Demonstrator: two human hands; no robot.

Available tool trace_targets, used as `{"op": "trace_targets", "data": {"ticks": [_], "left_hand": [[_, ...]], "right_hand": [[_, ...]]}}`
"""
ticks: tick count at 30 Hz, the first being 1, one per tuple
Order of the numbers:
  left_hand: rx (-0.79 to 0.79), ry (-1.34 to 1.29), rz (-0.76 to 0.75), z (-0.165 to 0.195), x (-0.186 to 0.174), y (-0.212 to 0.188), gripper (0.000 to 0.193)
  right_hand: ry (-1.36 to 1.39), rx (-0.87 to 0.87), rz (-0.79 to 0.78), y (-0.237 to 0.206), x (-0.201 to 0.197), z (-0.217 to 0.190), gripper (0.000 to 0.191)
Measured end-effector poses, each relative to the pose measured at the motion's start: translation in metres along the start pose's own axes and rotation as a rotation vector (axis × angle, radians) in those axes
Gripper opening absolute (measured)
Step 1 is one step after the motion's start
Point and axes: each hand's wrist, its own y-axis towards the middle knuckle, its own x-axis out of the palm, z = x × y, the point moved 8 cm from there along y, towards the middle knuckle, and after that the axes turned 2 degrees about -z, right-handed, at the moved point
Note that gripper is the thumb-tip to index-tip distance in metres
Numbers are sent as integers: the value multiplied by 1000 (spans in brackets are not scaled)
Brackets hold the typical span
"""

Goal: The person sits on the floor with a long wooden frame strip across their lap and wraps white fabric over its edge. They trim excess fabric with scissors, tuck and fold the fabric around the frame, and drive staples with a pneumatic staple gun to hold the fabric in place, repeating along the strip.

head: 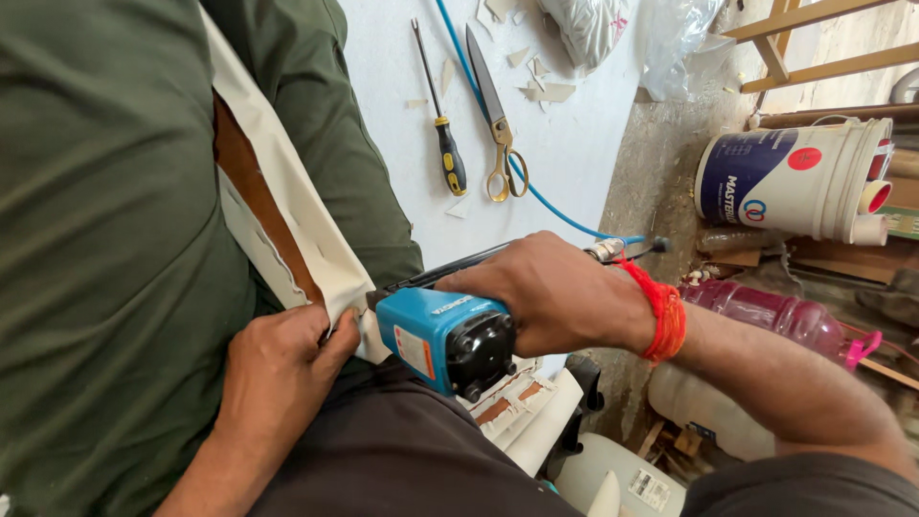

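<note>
Right now your right hand is wrapped tight round the blue staple gun, long axis left-right, nose pointing left at the cream fabric edge, which your left hand pinches. Screwdriver and scissors lie far on the white sheet; cluttered workshop floor on the right.

We've got a screwdriver and gold-handled scissors lying side by side on the white tabletop, plus a bucket tipped over nearby and a pink bottle.
</note>
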Motion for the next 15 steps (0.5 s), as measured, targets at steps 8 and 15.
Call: {"op": "trace_targets", "data": {"ticks": [8,15], "left_hand": [[-50,-29,-40,-5,1,0,34],[27,-20,-27,-2,0,0,30]], "right_hand": [[-111,17,-72,7,7,-5,64],[-181,16,-122,14,5,-13,58]]}}
